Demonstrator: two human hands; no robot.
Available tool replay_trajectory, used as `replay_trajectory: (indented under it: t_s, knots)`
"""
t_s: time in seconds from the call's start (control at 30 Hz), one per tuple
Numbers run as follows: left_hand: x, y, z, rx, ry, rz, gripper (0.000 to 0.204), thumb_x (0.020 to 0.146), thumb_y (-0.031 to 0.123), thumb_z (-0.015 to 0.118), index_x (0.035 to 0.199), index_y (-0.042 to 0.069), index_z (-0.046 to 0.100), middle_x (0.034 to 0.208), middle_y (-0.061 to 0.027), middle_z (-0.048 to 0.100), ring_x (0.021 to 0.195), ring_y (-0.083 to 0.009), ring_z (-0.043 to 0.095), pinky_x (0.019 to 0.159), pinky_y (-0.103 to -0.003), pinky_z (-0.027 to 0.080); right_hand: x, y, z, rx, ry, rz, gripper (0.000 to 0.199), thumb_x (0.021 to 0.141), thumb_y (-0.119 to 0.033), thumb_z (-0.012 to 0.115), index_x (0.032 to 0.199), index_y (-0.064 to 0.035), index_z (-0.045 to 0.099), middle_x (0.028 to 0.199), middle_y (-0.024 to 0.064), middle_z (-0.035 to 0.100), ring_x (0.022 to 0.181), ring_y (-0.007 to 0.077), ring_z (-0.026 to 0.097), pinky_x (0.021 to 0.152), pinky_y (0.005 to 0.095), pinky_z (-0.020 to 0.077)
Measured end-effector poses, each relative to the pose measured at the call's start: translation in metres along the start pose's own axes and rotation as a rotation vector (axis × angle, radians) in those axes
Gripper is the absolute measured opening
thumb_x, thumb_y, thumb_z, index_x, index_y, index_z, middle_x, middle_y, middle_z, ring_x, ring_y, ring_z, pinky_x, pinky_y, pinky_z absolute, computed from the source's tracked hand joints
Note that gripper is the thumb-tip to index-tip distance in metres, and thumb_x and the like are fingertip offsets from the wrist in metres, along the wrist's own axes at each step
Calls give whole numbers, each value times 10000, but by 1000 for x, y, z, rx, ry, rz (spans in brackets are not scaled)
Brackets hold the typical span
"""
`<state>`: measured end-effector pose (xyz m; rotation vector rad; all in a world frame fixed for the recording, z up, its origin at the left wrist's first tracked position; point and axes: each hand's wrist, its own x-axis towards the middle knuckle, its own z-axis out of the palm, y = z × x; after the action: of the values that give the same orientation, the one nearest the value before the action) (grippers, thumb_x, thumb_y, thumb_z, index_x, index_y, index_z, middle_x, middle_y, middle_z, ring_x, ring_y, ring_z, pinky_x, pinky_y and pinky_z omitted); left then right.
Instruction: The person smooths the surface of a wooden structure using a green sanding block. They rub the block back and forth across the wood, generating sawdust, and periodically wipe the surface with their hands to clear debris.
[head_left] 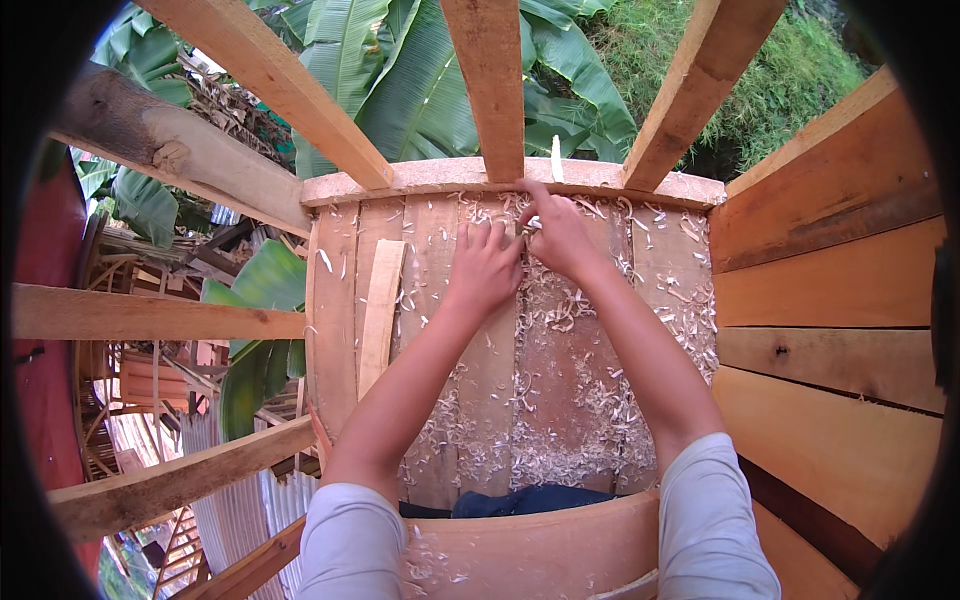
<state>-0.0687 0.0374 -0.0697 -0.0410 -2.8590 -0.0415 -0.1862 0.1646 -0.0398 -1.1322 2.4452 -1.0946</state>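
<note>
My left hand (487,268) rests palm down on the wooden floor boards (487,365), its fingers apart and slightly bent. Close beside it, my right hand (562,238) stretches its index finger to the foot of the middle wooden post (487,90), where the post meets the front rail (440,178). The thumb of that hand is apart from the index finger, and its other fingers are partly hidden. I see no object held in either hand. Curled wood shavings (570,310) lie around both hands.
A loose wooden strip (380,305) lies left of my left forearm. Slanted posts (700,90) rise from the rail. A plank wall (830,290) stands at right, and a curved board (530,555) lies nearest me. Banana leaves (400,85) hang beyond the rail.
</note>
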Motion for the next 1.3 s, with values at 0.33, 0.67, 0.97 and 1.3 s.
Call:
replay_trajectory:
  t_s: [0.33, 0.67, 0.97, 1.3]
  knots:
    - [21, -7, -3, -76, -104, 18, 386, 837, 271, 592, 1166, 79, 655, 1303, -130, 570, 1283, -270, 489, 1124, -561, 290, -1, 10, 15, -294, -134, -54, 833, 741, 3, 619, 1510, -75, 309, 1261, 186, 621, 1274, 353, 510, 1171, 500, 263]
    - [20, -16, -16, 67, -92, -230, 565, 920, 393, 539, 1410, 113, 513, 1485, -174, 452, 1440, -373, 321, 1169, -574, 214, -19, 31, 0, -337, 37, 1, 815, 741, 31, 604, 1479, -213, 359, 1082, 138, 671, 1037, 349, 648, 929, 451, 519]
    - [15, -13, -8, -89, -370, -251, 690, 970, 513, 445, 1536, 129, 356, 1604, -218, 258, 1506, -400, 181, 1171, -638, 124, -13, 15, 4, 7, 122, 111, 824, 752, 99, 497, 1515, -154, 312, 1288, 232, 610, 1231, 395, 557, 1023, 455, 464]
    - [17, -9, 11, -101, -43, -179, 474, 904, 308, 569, 1344, 133, 578, 1425, -157, 511, 1344, -320, 449, 1102, -593, 310, -12, 25, 0, -69, 65, 216, 824, 755, 33, 586, 1513, -98, 288, 1277, 196, 601, 1180, 373, 568, 1019, 473, 444]
